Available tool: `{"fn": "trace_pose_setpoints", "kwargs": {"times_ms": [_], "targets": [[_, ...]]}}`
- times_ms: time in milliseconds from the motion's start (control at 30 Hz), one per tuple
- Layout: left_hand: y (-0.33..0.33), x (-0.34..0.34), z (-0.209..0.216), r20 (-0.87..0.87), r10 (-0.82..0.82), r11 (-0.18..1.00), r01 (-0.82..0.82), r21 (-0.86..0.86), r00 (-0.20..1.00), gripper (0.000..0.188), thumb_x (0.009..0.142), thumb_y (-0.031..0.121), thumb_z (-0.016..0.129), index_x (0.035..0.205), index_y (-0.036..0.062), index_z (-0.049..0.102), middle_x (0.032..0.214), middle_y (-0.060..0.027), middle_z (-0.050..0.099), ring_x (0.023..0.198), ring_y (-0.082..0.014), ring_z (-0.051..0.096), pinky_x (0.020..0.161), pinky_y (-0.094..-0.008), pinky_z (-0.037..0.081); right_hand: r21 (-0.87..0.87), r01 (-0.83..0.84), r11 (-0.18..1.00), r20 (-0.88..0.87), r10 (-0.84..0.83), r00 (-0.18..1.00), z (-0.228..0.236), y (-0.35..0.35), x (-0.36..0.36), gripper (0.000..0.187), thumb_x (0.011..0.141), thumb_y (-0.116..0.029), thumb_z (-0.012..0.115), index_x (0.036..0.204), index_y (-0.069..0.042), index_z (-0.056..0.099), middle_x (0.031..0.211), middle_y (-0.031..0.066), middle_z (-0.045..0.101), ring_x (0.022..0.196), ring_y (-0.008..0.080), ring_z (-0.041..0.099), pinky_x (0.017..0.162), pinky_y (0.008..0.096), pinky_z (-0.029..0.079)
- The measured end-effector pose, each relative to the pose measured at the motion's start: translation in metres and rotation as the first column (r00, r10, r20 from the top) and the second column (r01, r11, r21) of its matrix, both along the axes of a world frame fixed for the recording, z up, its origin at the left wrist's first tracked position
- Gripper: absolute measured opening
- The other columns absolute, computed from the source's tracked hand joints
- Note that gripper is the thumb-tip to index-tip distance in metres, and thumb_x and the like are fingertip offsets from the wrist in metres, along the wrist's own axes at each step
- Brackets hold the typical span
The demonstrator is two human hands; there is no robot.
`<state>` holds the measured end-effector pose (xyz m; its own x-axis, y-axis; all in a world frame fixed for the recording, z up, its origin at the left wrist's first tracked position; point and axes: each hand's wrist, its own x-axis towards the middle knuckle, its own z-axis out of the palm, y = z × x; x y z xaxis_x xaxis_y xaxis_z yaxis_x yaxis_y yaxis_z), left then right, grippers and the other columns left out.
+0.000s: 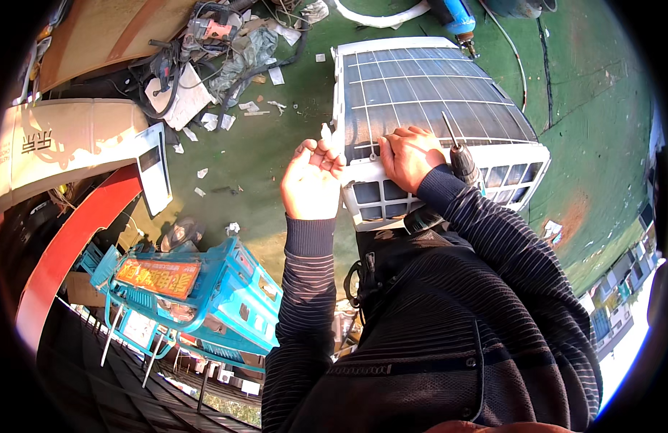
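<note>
A white plastic air-conditioner-like unit [521, 154] lies before me, its curved top a gridded frame over dark mesh and its near side a row of square openings. My right hand [412, 157] rests on its near top edge with fingers curled in; what they hold, if anything, is hidden. Beyond the unit's left corner, my left hand [313, 173] is raised with bent fingers, a small white piece [326, 133] at the fingertips. A dark power screwdriver [464, 163] with a long thin bit pointing up lies against the unit beside my right wrist, partly covered by my sleeve.
A blue power tool [458, 17] and a white hose [381, 17] lie past the unit. Paper scraps [228, 121] litter the green floor, near corded tools [212, 30]. Leftward are a cardboard box [74, 133], a red curved panel [77, 242] and teal plastic chairs [236, 303].
</note>
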<state>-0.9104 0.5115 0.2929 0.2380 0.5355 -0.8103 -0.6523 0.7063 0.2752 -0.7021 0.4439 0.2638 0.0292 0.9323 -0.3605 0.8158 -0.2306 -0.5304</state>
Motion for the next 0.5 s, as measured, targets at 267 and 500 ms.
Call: {"fn": "trace_pose_setpoints", "kwargs": {"times_ms": [267, 500], "targets": [[0.0009, -0.002, 0.004, 0.086, -0.09, 0.974, 0.07, 0.215, 0.992, 0.03, 0.095, 0.004, 0.049, 0.121, -0.0032, 0.064, 0.125, -0.0204, 0.068, 0.118, -0.0336, 0.065, 0.101, -0.047, 0.055, 0.048, 0.014, 0.999, 0.017, -0.015, 1.0, 0.0002, -0.0018, -0.0008, 0.03, 0.098, -0.027, 0.059, 0.077, -0.008, 0.071, 0.082, 0.0134, 0.072, 0.081, 0.0357, 0.07, 0.082, 0.046, 0.054], [-0.0069, -0.0027, 0.0084, -0.013, -0.202, 0.944, 0.198, 0.265, 0.979, 0.024, 0.103, 0.001, 0.055, 0.125, -0.0029, 0.063, 0.124, -0.018, 0.07, 0.112, -0.0277, 0.071, 0.09, -0.0388, 0.061, 0.058, 0.02, 0.998, 0.011, -0.021, 1.0, 0.0021, -0.0032, 0.0007, 0.033, 0.099, -0.028, 0.057, 0.078, -0.008, 0.072, 0.083, 0.0136, 0.073, 0.083, 0.0361, 0.071, 0.083, 0.0476, 0.054]]}}
